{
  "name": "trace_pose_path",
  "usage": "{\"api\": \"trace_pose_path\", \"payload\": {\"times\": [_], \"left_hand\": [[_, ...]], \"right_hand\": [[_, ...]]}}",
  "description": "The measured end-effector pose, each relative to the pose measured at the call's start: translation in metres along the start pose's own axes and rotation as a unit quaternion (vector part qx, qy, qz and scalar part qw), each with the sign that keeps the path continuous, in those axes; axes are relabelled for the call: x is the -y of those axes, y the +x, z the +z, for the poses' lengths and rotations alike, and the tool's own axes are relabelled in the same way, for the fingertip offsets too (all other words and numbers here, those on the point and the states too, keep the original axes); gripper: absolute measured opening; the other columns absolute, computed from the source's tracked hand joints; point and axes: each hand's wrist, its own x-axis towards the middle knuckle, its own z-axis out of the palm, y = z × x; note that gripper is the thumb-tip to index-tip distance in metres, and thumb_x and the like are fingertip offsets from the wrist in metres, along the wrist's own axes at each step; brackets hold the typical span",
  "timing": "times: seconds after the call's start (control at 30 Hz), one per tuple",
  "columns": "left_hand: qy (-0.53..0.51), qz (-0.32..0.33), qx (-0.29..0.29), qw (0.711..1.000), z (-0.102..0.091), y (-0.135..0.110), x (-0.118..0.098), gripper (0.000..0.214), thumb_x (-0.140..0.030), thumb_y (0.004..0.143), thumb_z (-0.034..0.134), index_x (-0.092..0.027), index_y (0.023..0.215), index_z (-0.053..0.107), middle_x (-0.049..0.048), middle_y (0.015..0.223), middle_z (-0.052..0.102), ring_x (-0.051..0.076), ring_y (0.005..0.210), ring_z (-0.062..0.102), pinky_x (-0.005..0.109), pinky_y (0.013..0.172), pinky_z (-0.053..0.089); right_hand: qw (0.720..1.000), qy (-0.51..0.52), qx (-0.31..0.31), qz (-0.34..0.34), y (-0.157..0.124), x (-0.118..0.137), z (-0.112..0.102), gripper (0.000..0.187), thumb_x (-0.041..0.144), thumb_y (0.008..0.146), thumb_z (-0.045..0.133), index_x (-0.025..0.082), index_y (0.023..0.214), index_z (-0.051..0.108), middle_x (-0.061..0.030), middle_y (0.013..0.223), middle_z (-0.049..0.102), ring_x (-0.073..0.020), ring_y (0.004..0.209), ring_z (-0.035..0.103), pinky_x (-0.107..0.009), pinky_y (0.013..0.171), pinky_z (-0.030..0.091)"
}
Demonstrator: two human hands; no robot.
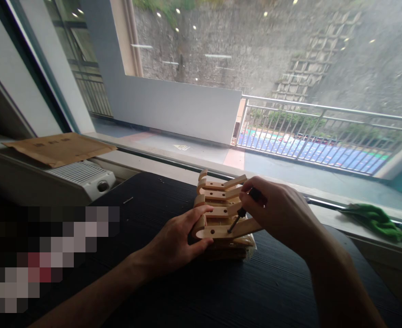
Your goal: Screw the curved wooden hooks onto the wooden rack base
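A pale wooden rack (218, 212) with several curved hooks sits on a plastic-wrapped stack (230, 252) on the dark table. Dark holes show along its hook pieces. My left hand (182, 232) is closed around the left, curved end of the nearest hook, thumb in front and fingers over the top. In my right hand (269, 202) is a screwdriver (237, 220) with a dark handle, held tilted. Its tip meets the nearest hook piece at the right-hand hole; whether a screw sits there is too small to tell.
The dark table (146, 200) carries a small metal piece (128, 200), perhaps a screw, at left. A brown envelope (62, 148) lies on a white ridged appliance (85, 177) by the window. A green cloth (375, 221) rests on the sill at right. A blurred-out patch covers the lower left.
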Motion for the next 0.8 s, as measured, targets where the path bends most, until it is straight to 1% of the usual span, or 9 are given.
{"api": "trace_pose_path", "payload": {"times": [0.07,0.17,0.23,0.3,0.47,0.57,0.67,0.8], "left_hand": [[0.001,-0.004,0.006,1.000,-0.0001,0.0000,-0.0002,0.057,-0.019,0.078,0.063,-0.026,0.130,0.039,0.0017,0.116,0.059,0.019,0.106,0.058,0.032,0.093,0.047],[0.002,0.001,-0.002,1.000,0.0008,-0.0003,0.0003,0.057,-0.019,0.078,0.063,-0.027,0.129,0.039,0.0022,0.120,0.057,0.020,0.109,0.056,0.034,0.096,0.045],[0.001,0.008,-0.013,1.000,0.0017,-0.0005,0.0008,0.057,-0.020,0.077,0.064,-0.027,0.129,0.040,0.0025,0.121,0.057,0.021,0.110,0.056,0.035,0.096,0.045],[0.002,0.011,-0.018,1.000,0.0023,-0.0006,0.0011,0.057,-0.020,0.077,0.064,-0.026,0.129,0.040,0.0024,0.118,0.059,0.021,0.107,0.057,0.035,0.094,0.046],[0.009,0.005,-0.003,1.000,0.0013,-0.0001,0.0007,0.057,-0.020,0.078,0.063,-0.026,0.129,0.039,0.0019,0.113,0.059,0.020,0.105,0.058,0.033,0.092,0.047],[0.017,0.009,0.000,1.000,0.0006,0.0003,0.0008,0.057,-0.020,0.079,0.063,-0.026,0.130,0.038,0.0014,0.111,0.059,0.019,0.104,0.057,0.032,0.092,0.046],[0.021,0.010,0.001,1.000,0.0006,0.0004,0.0016,0.056,-0.022,0.080,0.063,-0.025,0.130,0.037,0.0012,0.109,0.059,0.019,0.104,0.058,0.032,0.092,0.046],[0.015,0.002,0.004,1.000,0.0009,0.0001,0.0024,0.056,-0.022,0.080,0.062,-0.027,0.130,0.037,0.0013,0.112,0.059,0.019,0.105,0.058,0.034,0.093,0.046]], "right_hand": [[0.999,0.016,0.000,-0.031,-0.0016,0.0032,-0.0016,0.015,0.031,0.084,0.047,0.023,0.074,0.056,0.0046,0.060,0.057,-0.0085,0.048,0.040,-0.024,0.048,0.020],[0.998,0.029,0.007,-0.056,-0.0022,0.0073,0.0001,0.019,0.028,0.086,0.045,0.020,0.071,0.052,0.0039,0.062,0.056,-0.0078,0.049,0.037,-0.024,0.049,0.019],[0.998,0.026,0.002,-0.055,-0.0017,0.0083,0.0023,0.020,0.029,0.086,0.044,0.020,0.070,0.050,0.0039,0.061,0.055,-0.0076,0.049,0.035,-0.024,0.049,0.019],[0.999,0.018,-0.002,-0.048,-0.0009,0.0079,0.0040,0.020,0.029,0.086,0.044,0.020,0.069,0.049,0.0041,0.058,0.053,-0.0076,0.048,0.033,-0.024,0.048,0.018],[1.000,-0.001,0.000,-0.014,0.0012,0.0044,0.0058,0.023,0.032,0.087,0.042,0.020,0.068,0.047,0.0043,0.054,0.051,-0.0078,0.045,0.032,-0.026,0.047,0.016],[1.000,-0.006,0.002,0.008,0.0022,0.0018,0.0075,0.024,0.034,0.088,0.041,0.021,0.069,0.048,0.0038,0.053,0.051,-0.0083,0.045,0.034,-0.026,0.047,0.017],[1.000,0.002,0.008,0.013,0.0024,0.0000,0.0082,0.025,0.035,0.088,0.039,0.021,0.073,0.052,0.0025,0.055,0.055,-0.0087,0.046,0.039,-0.026,0.047,0.018],[1.000,0.012,0.004,-0.004,0.0003,0.0006,0.0044,0.021,0.038,0.087,0.042,0.024,0.088,0.058,0.0035,0.059,0.059,-0.0095,0.047,0.044,-0.025,0.047,0.020]]}}
